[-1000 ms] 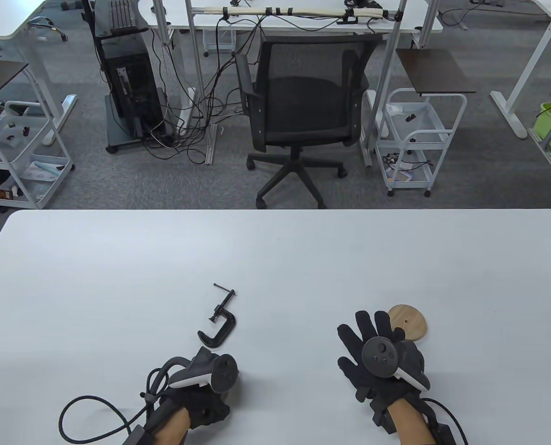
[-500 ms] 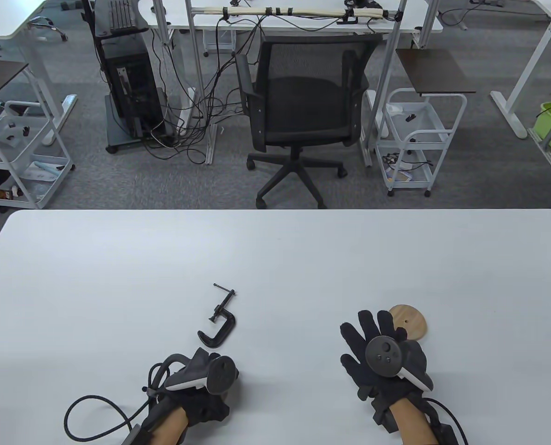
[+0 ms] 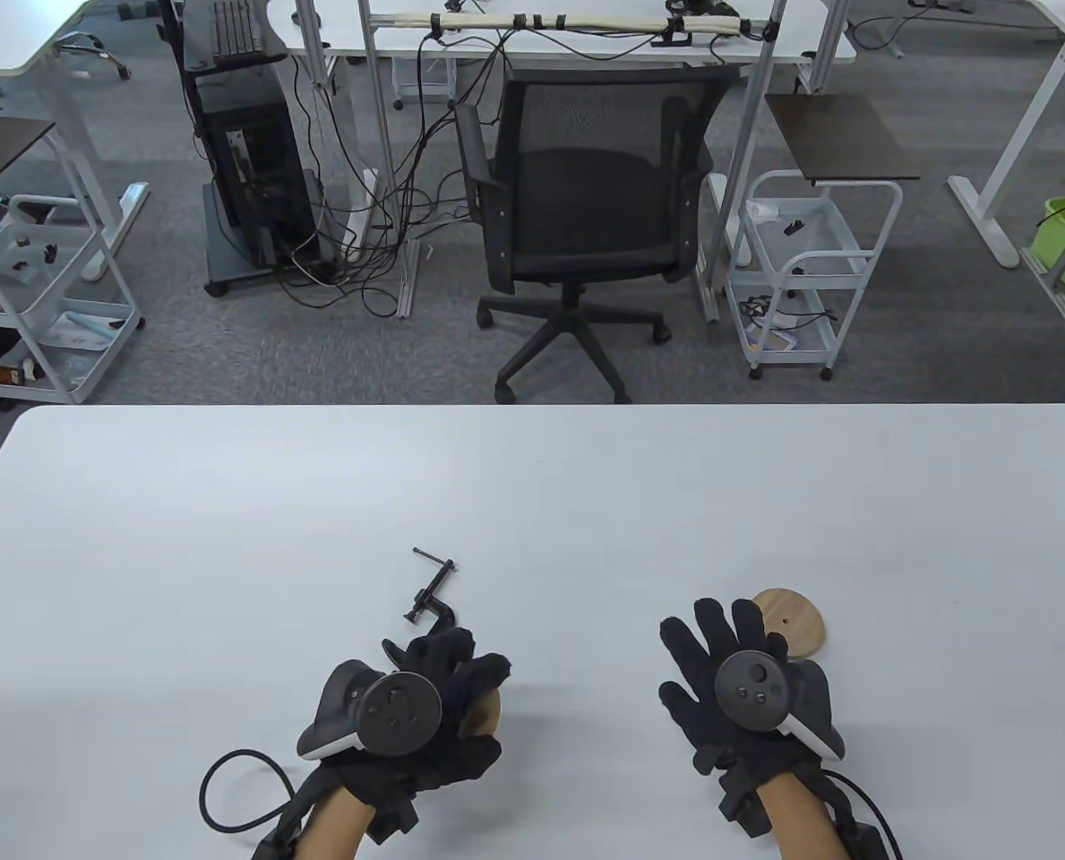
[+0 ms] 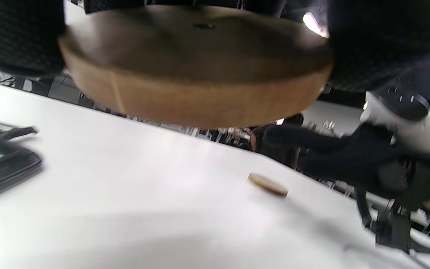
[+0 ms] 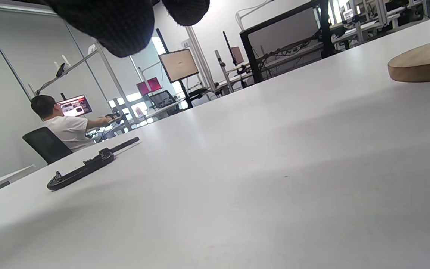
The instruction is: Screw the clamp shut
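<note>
A black C-clamp (image 3: 432, 589) lies flat on the white table (image 3: 586, 502), screw end pointing away from me. My left hand (image 3: 469, 672) is palm down just in front of it, its fingers over the clamp's near end. It grips a round wooden disc (image 3: 483, 714); the left wrist view shows the disc (image 4: 196, 74) held between the fingers above the table, with the clamp (image 4: 2, 164) at the left. My right hand (image 3: 720, 636) is open with spread fingers, next to a second wooden disc (image 3: 792, 618). The right wrist view shows the clamp (image 5: 88, 167) and that disc (image 5: 424, 61).
The left wrist's cable (image 3: 227, 793) loops on the table near the front edge. A black office chair (image 3: 577, 206) and white carts (image 3: 801, 269) stand beyond the table's far edge.
My left hand has turned palm down and moved forward and right, up to the clamp's near end; a wooden disc now shows in its grip. The right hand has barely moved.
</note>
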Demonstrator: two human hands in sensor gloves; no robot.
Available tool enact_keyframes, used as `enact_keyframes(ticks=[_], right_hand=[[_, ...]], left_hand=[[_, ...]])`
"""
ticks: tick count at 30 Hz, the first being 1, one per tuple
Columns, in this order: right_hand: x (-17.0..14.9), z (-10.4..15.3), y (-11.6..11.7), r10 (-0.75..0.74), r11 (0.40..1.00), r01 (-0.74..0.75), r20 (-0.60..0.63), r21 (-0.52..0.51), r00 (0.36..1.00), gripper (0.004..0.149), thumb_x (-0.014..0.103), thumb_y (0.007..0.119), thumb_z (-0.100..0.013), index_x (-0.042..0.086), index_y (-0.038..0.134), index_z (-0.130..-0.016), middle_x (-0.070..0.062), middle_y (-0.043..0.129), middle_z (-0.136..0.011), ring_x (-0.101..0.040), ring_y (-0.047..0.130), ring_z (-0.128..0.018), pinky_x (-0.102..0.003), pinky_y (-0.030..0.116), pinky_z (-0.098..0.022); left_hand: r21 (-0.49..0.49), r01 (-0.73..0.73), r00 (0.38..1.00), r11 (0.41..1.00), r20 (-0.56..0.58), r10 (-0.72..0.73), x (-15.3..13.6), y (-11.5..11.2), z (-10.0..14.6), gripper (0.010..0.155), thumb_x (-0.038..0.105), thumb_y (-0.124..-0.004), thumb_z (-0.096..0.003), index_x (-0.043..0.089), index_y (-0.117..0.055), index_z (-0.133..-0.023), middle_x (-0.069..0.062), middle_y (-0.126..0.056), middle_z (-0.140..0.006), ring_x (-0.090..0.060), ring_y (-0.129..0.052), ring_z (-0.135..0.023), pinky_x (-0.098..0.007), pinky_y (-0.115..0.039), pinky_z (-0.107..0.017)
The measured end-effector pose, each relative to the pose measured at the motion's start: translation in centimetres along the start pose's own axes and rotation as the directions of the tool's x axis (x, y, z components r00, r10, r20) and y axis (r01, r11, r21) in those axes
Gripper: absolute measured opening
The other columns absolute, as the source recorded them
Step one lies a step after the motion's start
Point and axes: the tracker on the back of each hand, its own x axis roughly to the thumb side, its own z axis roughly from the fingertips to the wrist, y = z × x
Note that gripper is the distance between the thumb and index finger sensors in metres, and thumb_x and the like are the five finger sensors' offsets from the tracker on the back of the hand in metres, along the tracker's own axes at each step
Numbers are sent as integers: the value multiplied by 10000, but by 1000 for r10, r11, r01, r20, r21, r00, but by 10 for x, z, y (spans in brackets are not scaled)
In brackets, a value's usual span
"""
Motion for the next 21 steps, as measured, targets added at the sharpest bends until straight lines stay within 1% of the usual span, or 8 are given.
enact_keyframes(ticks=[4, 6, 8, 10, 12, 14, 17, 21], right_hand=[[1, 1, 0, 11, 1000, -11, 5, 1, 1000, 744, 508, 740, -491, 274, 429, -1125, -128, 198, -1203, -506, 53, -1014, -804, 188, -619], [1, 1, 1, 8, 1000, -8, 5, 1, 1000, 745, 508, 741, -490, 274, 431, -1125, -130, 202, -1203, -507, 52, -1015, -805, 189, -618], [1, 1, 1, 9, 1000, -9, 2, 2, 1000, 744, 510, 741, -489, 275, 433, -1125, -130, 205, -1204, -507, 57, -1015, -806, 190, -618], [0, 1, 1, 9, 1000, -9, -2, 9, 1000, 745, 509, 742, -490, 274, 433, -1126, -131, 206, -1204, -507, 56, -1016, -807, 188, -617], [-1, 1, 1, 5, 1000, -5, -2, 11, 1000, 746, 511, 741, -490, 274, 431, -1126, -131, 204, -1205, -506, 55, -1018, -806, 189, -619], [-2, 0, 2, -5, 1000, 5, -3, 14, 1000, 752, 513, 740, -491, 276, 417, -1128, -131, 205, -1205, -506, 58, -1018, -806, 190, -619], [-2, -1, 4, -15, 1000, 15, -14, 21, 1000, 752, 513, 740, -490, 275, 420, -1127, -133, 209, -1203, -509, 61, -1016, -807, 193, -617], [0, 1, 4, -15, 1000, 16, -11, 22, 1000, 749, 515, 741, -489, 276, 427, -1126, -136, 210, -1204, -510, 67, -1017, -809, 201, -617]], left_hand=[[96, -171, 985, 981, 27, 169, -5, 11, -12, 868, 646, -902, -406, 341, -457, -1086, -247, -429, -1130, -573, -543, -941, -681, -832, -456], [156, -306, 952, 939, 46, 303, -15, 11, -15, 868, 648, -900, -408, 342, -453, -1087, -245, -428, -1131, -571, -543, -943, -680, -831, -458], [185, -421, 907, 888, 65, 417, -25, 5, -14, 867, 656, -891, -415, 345, -444, -1090, -241, -424, -1134, -566, -545, -946, -672, -834, -463], [192, -603, 796, 774, 95, 597, -40, -11, -12, 869, 661, -884, -420, 349, -434, -1094, -236, -413, -1139, -563, -537, -953, -668, -830, -473], [183, -758, 648, 626, 102, 755, -59, -35, -7, 867, 653, -891, -431, 349, -433, -1102, -238, -404, -1146, -565, -524, -960, -673, -816, -483], [152, -818, 568, 555, 63, 820, -72, -47, -4, 867, 634, -899, -440, 334, -429, -1104, -250, -387, -1143, -575, -502, -960, -689, -795, -484], [194, -837, 533, 512, 77, 842, -80, -47, -1, 868, 650, -883, -447, 340, -413, -1107, -245, -380, -1145, -568, -504, -963, -676, -804, -490], [227, -840, 520, 493, 77, 851, -84, -50, 4, 866, 655, -876, -452, 340, -406, -1108, -243, -378, -1145, -566, -504, -964, -672, -808, -491]])
